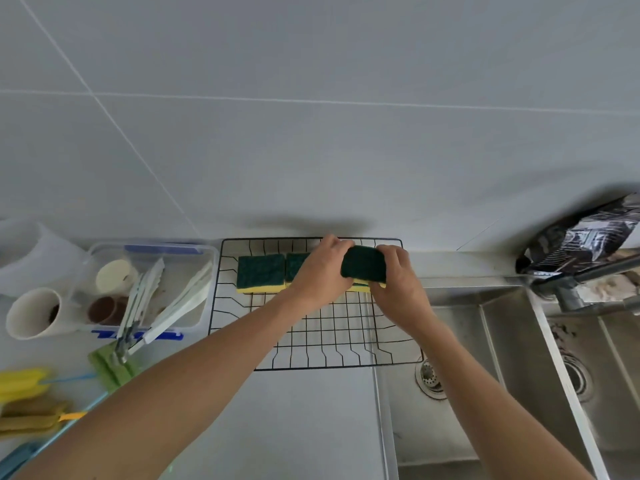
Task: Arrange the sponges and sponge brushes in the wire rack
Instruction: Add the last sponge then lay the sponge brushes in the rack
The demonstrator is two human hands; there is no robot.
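A black wire rack [346,344] sits on the counter against the wall. At its back lies a green-and-yellow sponge [260,273], with a second sponge [295,264] beside it, partly hidden by my left hand [320,271]. A third sponge [363,264] is held between both hands at the rack's back right; my right hand [394,282] grips its right end. Sponge brushes lie on the counter at far left: a green one [110,367], a yellow one [22,382] and brownish ones [31,415].
A clear plastic box [199,289] with cups and white tongs stands left of the rack, with a white cup [33,315] further left. A steel sink [502,375] lies to the right, with a faucet [585,271] and a dark bag [581,237] behind it.
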